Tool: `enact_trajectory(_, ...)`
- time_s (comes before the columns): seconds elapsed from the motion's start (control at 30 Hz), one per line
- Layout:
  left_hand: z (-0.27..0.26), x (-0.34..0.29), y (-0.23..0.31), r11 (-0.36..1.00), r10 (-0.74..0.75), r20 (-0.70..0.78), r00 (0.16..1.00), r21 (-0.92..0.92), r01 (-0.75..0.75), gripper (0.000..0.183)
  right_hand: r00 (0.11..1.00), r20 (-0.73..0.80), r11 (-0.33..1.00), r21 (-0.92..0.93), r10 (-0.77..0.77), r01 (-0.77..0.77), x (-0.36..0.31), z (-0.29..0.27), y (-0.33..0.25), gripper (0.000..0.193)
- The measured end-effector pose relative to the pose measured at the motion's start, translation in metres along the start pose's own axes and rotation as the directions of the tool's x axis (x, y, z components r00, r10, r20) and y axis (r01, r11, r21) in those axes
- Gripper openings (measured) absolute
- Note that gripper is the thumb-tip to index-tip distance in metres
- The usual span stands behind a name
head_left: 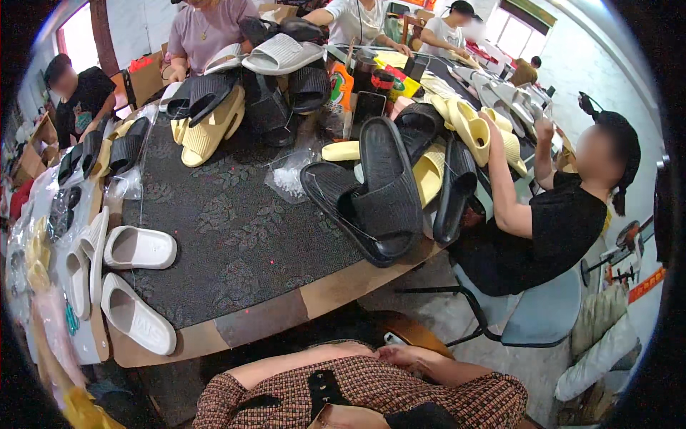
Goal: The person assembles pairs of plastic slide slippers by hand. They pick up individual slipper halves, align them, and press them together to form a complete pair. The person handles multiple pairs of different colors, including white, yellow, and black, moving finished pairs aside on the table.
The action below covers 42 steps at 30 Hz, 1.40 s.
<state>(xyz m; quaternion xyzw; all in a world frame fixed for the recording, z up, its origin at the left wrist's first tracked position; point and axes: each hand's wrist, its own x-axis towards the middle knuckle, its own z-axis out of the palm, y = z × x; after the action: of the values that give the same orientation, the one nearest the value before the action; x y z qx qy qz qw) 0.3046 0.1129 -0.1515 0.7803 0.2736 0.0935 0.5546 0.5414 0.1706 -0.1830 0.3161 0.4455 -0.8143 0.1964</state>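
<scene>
Low against checked cloth (371,393), below the near edge of the table (286,307): left hand (382,352) and right hand (421,361), touching each other off the table's near right corner. Fingers blurred and partly overlapped, so cannot tell how far either is open or whether anything is gripped; both lying on the checked cloth, clear of the table.

On the table, over most of its top: dark patterned mat (236,229).

At the table's near left corner: two white slides (139,248), one on the mat's edge, the other just nearer, soles down. More white slides stacked on edge just left of them.

At the table's right edge: black slides (379,189) piled on one another, one leaning upright, one overhanging the rim.

Near the table's middle: crumpled clear bag (289,175), just left of the black pile.

At the table's far left: yellow slides (207,132) under more black ones.

Beside the table's right edge: seated person in black top (557,222) on a grey chair (536,311), arm raised among pale yellow slides.

Beyond the table's far edge: other people seated, hands among slides.
</scene>
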Motion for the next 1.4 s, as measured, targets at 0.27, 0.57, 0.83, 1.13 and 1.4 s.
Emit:
enact_trajectory(0.27, 0.009, 0.010, -0.007, 0.999, -0.029, -0.012, 1.000, 0.013, 0.029, 0.030, 0.999, -0.052, 0.997, -0.079, -0.001, -0.003, -0.002, -0.009, 0.008, 0.026)
enact_trajectory(0.57, 0.017, 0.017, -0.011, 0.984, -0.146, 0.002, 0.989, 0.104, 0.145, 0.029, 0.996, -0.088, 0.999, 0.009, 0.035, -0.035, -0.006, 0.012, -0.002, 0.033)
enact_trajectory(0.83, 0.027, 0.031, -0.023, 0.941, -0.318, -0.046, 0.947, -0.139, 0.309, 0.044, 0.989, -0.124, 0.992, 0.088, -0.074, 0.086, -0.019, 0.012, -0.011, 0.022)
enact_trajectory(1.13, -0.013, -0.037, 0.031, 0.962, -0.221, -0.628, 0.746, -0.267, 0.061, 0.048, 0.949, -0.285, 0.953, 0.299, 0.138, -0.049, -0.053, 0.050, -0.063, 0.025)
enact_trajectory(1.4, -0.009, -0.134, 0.065, 0.924, -0.370, -0.780, 0.505, -0.363, 0.116, 0.045, 0.917, -0.316, 0.896, 0.435, 0.243, -0.087, -0.069, 0.066, -0.076, 0.015)
